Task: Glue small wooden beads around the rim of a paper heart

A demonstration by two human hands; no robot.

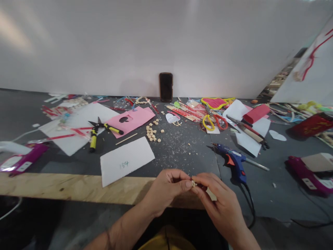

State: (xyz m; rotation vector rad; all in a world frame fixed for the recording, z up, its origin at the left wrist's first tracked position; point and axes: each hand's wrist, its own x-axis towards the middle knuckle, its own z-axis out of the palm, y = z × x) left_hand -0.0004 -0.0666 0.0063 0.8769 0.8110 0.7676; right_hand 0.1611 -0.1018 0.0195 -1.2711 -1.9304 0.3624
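Just above the table's front edge, my left hand [170, 189] and my right hand [218, 194] meet, fingertips pinched round a small cream-coloured piece [194, 183]. Part of it is hidden by the fingers, and something dark shows beside it under my right hand's fingers. Several similar cream pieces [151, 133] lie in a loose pile beyond my left hand, with crumbs scattered nearby. A white card [127, 160] marked "154" rests left of my hands. To the right of them lies a blue glue gun [235, 161] with an orange trigger.
A phone [165, 86] stands upright against the pale wall. Pliers [93, 137] and pink paper [140, 118] lie at left. Yellow and red scissors [214, 122], more pliers [252, 133] and a red can [312, 125] are at right. Purple devices [310, 177] sit at both sides.
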